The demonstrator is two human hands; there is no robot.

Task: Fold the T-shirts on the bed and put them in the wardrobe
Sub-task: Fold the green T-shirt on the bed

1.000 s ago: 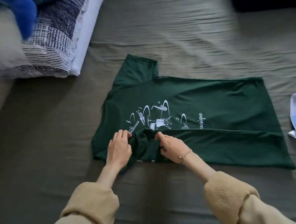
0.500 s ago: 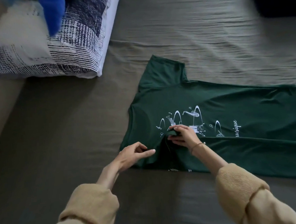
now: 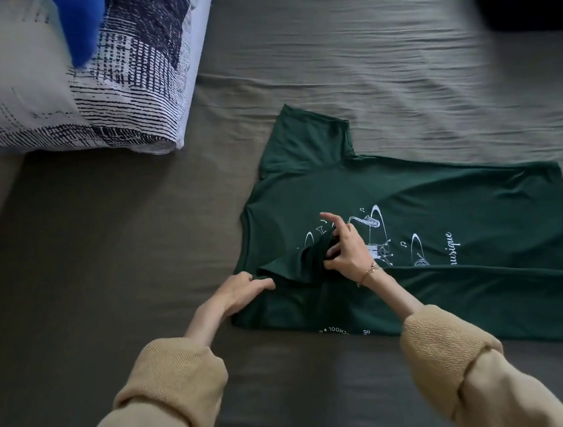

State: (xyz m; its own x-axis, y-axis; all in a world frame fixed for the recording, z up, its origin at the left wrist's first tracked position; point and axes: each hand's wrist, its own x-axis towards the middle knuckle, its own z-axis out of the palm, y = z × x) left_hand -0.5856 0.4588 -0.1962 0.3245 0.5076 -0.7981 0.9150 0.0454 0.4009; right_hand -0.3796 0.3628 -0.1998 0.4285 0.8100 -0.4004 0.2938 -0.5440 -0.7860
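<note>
Green T-shirt (image 3: pixel 426 199) lengthwise left-right, collar left, right hand (image 3: pixel 345 252) pinching sleeve

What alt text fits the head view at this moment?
A person's right hand pinches the near sleeve of a green T-shirt spread on a bed, while the left hand presses its edge flat; a patterned pillow lies upper left.

The person wore a tan, fleecy-textured top with long sleeves. The left sleeve (image 3: pixel 166 389) ended in a thick, bunched cuff pushed up the forearm, and the right sleeve (image 3: pixel 459 364) had the same ribbed, rolled cuff. A thin bracelet (image 3: pixel 369 269) of gold colour circled the right wrist.
</note>
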